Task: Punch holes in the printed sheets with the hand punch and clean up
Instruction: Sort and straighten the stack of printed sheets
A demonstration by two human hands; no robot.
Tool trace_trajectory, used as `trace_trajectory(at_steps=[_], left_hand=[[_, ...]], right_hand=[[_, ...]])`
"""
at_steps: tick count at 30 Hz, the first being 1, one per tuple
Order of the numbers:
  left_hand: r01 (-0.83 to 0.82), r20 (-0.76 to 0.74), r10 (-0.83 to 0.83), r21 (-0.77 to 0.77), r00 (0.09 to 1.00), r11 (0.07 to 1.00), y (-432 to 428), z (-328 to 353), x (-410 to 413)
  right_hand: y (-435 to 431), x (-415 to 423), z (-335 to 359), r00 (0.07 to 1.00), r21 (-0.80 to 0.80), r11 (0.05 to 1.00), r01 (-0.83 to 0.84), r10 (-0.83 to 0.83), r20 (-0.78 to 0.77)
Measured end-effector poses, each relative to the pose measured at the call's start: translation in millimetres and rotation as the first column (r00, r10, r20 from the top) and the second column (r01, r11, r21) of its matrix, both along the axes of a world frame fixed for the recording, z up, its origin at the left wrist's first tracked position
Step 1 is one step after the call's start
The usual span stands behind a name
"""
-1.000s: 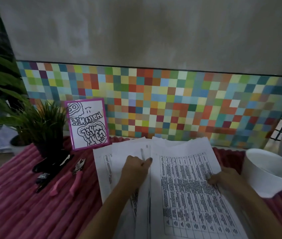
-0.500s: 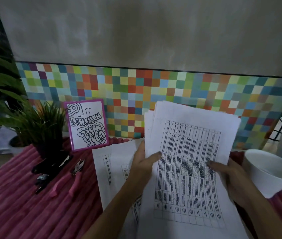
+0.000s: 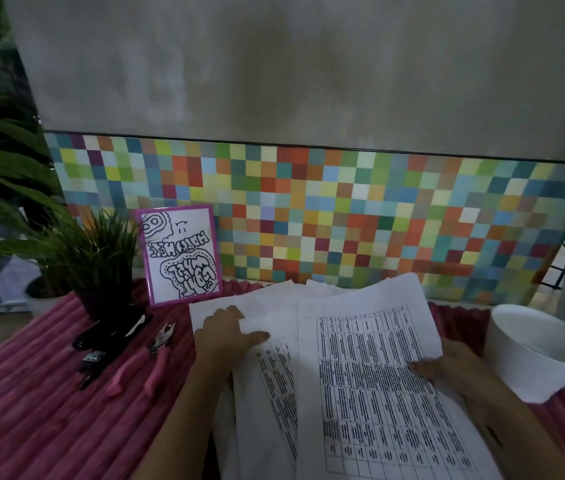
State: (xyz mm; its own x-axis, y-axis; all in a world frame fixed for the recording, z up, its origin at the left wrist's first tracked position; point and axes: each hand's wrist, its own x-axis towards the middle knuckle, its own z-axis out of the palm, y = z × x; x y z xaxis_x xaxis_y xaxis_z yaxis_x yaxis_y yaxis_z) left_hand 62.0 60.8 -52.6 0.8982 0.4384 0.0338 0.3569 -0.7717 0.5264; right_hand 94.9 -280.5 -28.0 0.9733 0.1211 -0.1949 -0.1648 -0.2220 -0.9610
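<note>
Bare left grip (image 3: 225,332) and right grip (image 3: 454,367) on bare forearms (image 3: 502,420)

We cannot read the tiny table print on the white printed sheets (image 3: 378,375); their near ends run off the bottom edge. Our right hand (image 3: 454,365) shows only a thumb on top, fingers hidden beneath. Left of our left hand (image 3: 222,334), black tools (image 3: 111,336) blur together.
</note>
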Motion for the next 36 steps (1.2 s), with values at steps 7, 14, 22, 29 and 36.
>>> trace_trajectory(at_steps=[7, 14, 22, 29, 36], left_hand=[[0.189, 0.396, 0.044, -0.531, 0.917, 0.826, -33, 31, -12], [0.206, 0.275, 0.004, -0.728, 0.961, 0.654, -64, 35, -15], [0.355, 0.374, -0.066, -0.790, 0.925, 0.499, -65, 32, -15], [0.455, 0.477, 0.087, -0.869, 0.874, 0.195, -66, 39, -12], [0.032, 0.064, -0.033, 0.016, 0.997, 0.999, -57, 22, -21]], right_hand=[[0, -4, 2, 1.000, 0.117, 0.993, -0.023, 0.024, -0.008], [3, -11, 4, 0.993, 0.272, 0.955, -0.115, 0.111, 0.030], [2, -11, 2, 0.975, 0.309, 0.925, -0.220, 0.202, 0.090], [9, -13, 8, 0.971, 0.297, 0.929, -0.220, 0.179, 0.158], [-1, 0, -3, 0.978, -0.069, 0.996, 0.049, -0.034, 0.206]])
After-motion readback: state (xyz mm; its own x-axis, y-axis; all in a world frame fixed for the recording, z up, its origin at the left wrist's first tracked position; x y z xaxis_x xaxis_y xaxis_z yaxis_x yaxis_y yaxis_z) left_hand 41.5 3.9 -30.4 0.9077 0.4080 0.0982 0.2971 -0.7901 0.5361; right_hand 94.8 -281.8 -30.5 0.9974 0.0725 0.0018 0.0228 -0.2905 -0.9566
